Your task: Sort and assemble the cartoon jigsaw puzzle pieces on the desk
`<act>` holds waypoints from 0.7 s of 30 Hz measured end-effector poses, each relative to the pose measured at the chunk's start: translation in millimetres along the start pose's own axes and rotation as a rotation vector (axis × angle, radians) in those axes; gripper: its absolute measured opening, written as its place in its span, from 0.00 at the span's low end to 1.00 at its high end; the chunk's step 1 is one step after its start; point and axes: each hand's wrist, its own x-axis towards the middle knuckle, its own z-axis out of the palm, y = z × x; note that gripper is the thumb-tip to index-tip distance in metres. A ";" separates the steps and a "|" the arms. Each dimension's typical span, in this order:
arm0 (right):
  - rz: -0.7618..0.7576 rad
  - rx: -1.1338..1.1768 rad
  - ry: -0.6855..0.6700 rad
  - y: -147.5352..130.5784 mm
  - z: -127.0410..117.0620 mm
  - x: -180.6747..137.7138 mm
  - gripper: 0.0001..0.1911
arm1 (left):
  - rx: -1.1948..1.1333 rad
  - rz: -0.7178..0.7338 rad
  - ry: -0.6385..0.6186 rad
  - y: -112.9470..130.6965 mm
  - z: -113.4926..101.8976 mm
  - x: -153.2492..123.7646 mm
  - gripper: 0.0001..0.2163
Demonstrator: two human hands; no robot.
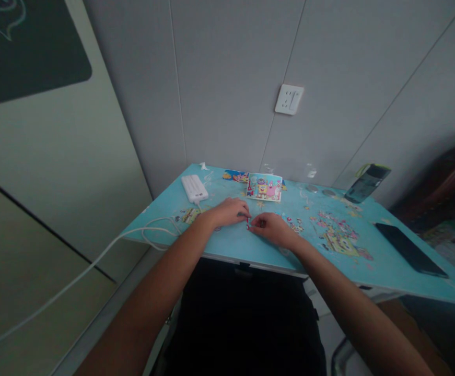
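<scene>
My left hand [233, 210] and my right hand [272, 228] meet low over the near middle of the table, fingers bent inward. Between their fingertips is a small red-and-white piece [247, 223], pinched from both sides; its exact shape is too small to make out. Just right of my right hand, several small colourful loose pieces [296, 224] lie on the tabletop, partly hidden by that hand. Behind my hands is a cartoon picture card [264, 187], with another blue printed sheet [235, 176] to its left.
The light-blue table [227, 240] has cartoon prints on it. A white power bank [194, 188] with a white cable [113, 243] lies left. At right are a dark bottle [367, 183] and a black tablet-like slab [409, 249]. A wall socket [289, 99] is above.
</scene>
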 end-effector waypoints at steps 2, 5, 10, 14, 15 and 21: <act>0.021 0.017 -0.013 0.9 0.3 1.2 0.11 | 0.000 -0.002 0.000 0.0 0.1 -0.1 0.13; 0.021 -0.017 0.030 -0.1 0.8 1.5 0.10 | -0.004 -0.008 0.000 1.1 -0.8 -0.2 0.12; -0.023 -0.109 0.073 -4.2 1.8 -0.2 0.10 | -0.016 -0.014 -0.007 4.7 -3.4 -0.9 0.12; -0.063 -0.209 0.086 -7.9 2.5 -3.5 0.10 | -0.027 -0.025 -0.010 6.3 -4.4 -1.4 0.13; -0.074 -0.237 0.086 -9.0 2.7 -4.4 0.10 | -0.030 -0.027 -0.009 6.5 -4.5 -1.5 0.13; -0.146 -0.317 0.111 -8.0 -4.9 -7.8 0.12 | -0.044 -0.033 -0.009 6.8 -4.5 -1.6 0.13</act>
